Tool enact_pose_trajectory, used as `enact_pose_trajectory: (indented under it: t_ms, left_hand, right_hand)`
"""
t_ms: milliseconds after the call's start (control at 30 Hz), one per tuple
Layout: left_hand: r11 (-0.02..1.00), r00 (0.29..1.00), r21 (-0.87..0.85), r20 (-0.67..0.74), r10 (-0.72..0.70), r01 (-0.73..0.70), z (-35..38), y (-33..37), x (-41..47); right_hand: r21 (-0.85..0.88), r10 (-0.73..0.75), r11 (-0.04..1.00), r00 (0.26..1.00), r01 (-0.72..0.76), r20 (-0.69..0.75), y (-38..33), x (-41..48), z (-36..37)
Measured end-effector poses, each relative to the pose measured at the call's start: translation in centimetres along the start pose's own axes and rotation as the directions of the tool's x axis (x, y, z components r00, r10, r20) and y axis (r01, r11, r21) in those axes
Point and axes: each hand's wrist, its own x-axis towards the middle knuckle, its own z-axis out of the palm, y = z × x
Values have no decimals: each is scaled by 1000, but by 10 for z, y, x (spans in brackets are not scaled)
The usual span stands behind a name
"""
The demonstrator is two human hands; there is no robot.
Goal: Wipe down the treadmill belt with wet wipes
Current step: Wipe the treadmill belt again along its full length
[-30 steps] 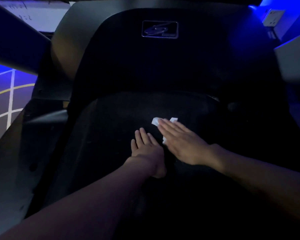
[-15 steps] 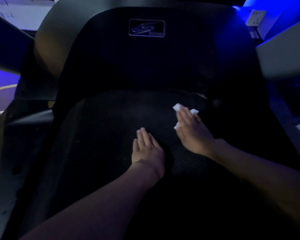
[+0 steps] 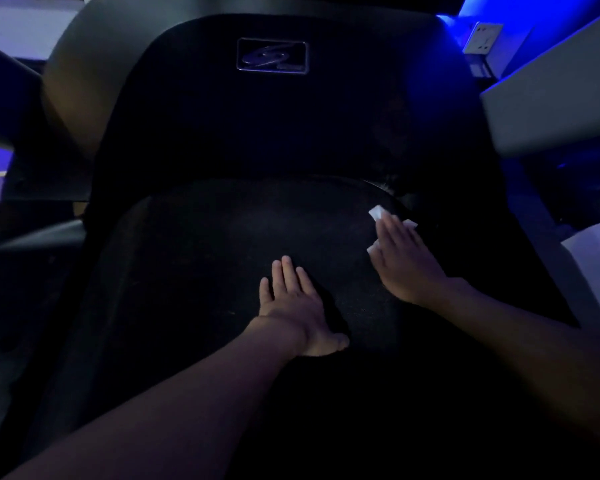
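The black treadmill belt (image 3: 205,258) fills the middle of the dim view. My left hand (image 3: 293,303) lies flat on the belt near its centre, fingers straight and pointing forward. My right hand (image 3: 400,261) presses flat on a white wet wipe (image 3: 376,213) at the belt's far right corner. Only the wipe's corners show around my fingers; the rest is hidden under the palm.
The dark motor cover (image 3: 274,116) with a logo badge (image 3: 271,56) rises just beyond the belt. A grey side rail (image 3: 589,271) runs along the right, a dark one (image 3: 32,237) along the left. A wall socket (image 3: 482,38) sits at the upper right under blue light.
My right hand has slid the wipe from the belt's middle to the far right corner. My left hand has stayed flat in place.
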Motion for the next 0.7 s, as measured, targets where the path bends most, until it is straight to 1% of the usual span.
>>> enact_pose_trajectory:
  t_ms: [33, 100, 133, 167, 233, 267, 367, 400, 433, 467, 500, 533, 567, 600, 633, 667, 700]
  left_hand:
    - [1000, 1000, 23, -5, -4, 4, 2, 2, 0]
    - [999, 1000, 51, -28, -13, 15, 6, 4, 0]
    - [998, 999, 51, -40, -20, 22, 7, 5, 0]
    - [998, 998, 48, -51, -26, 28, 8, 5, -1]
    - [998, 997, 49, -69, -31, 35, 8, 6, -1]
    - [998, 997, 49, -73, -32, 36, 8, 6, -2]
    - [998, 994, 42, -102, -34, 38, 12, 4, -3]
    - [999, 993, 32, -112, -31, 34, 14, 3, -3]
    - [999, 992, 18, -121, -25, 28, 15, 1, -3]
    - [1000, 991, 1, -131, -18, 18, 16, 0, -4]
    - [1000, 989, -21, -144, -13, 10, 17, -2, -4]
    - [999, 987, -53, -157, -16, 8, 19, -3, -6]
    - [995, 985, -96, -171, -34, 17, 22, -5, -8]
    - [990, 981, -139, -183, -62, 36, 26, -6, -12]
    - [983, 978, -174, -191, -89, 56, 30, -7, -15]
    - [978, 974, -195, -198, -107, 68, 34, -7, -19]
    - [975, 972, -210, -205, -116, 73, 38, -7, -22]
  right_hand:
    - [-17, -15, 1000, 1000, 15, 10, -1, -4, 2]
    - [-80, -126, 988, 990, 131, 63, 0, -17, 2]
    - [-103, -158, 981, 984, 166, 83, 2, -21, 1]
    - [-112, -144, 982, 985, 154, 90, 6, -21, -2]
    - [-73, -28, 997, 997, 33, 71, 3, -20, -3]
    - [-42, -4, 999, 998, 7, 70, -3, -21, 1]
    - [19, -92, 996, 993, 91, 69, -9, -35, 9]
    - [35, -79, 996, 995, 77, 61, -6, -36, 8]
    - [77, -15, 997, 999, 12, 42, -4, -34, 6]
    - [156, 109, 982, 994, -109, 13, -4, -29, 4]
    - [245, 226, 946, 974, -215, -18, -10, -25, 4]
    - [289, 294, 920, 953, -264, -67, -18, -22, 9]
    - [272, 290, 931, 946, -243, -147, -27, -22, 18]
    - [208, 227, 961, 952, -184, -207, -32, -25, 28]
    - [148, 144, 982, 966, -113, -217, -30, -28, 35]
    - [133, 83, 989, 976, -57, -201, -25, -31, 35]
    - [131, 63, 991, 982, -39, -178, -19, -32, 33]
